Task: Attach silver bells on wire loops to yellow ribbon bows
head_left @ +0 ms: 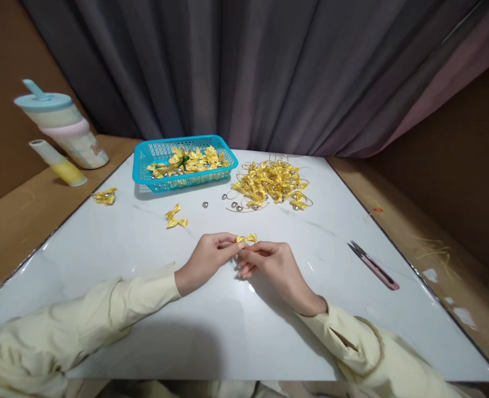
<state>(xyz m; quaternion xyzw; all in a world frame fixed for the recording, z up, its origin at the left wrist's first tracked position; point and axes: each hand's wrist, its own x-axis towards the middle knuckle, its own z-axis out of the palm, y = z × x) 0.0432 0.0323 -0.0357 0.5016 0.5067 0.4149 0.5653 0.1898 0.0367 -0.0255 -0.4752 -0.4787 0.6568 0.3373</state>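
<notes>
Both hands meet above the middle of the white table, around a small yellow ribbon bow. My left hand is closed, its thumb and forefinger pinching the bow's left side. My right hand is also closed, with thumb and forefinger pressed together just under the bow; whether they grip the bow itself or a thin cord at its back is hidden. Two loose yellow bows lie ahead of my left hand. A silver heart-shaped bell or bead rests alone beyond them.
A blue plastic basket of yellow bows and silver pieces stands at the back. Beside it lies a pile of corded bows. Thread snips lie to the right, another bow bundle far left. A tumbler and thread spool stand left.
</notes>
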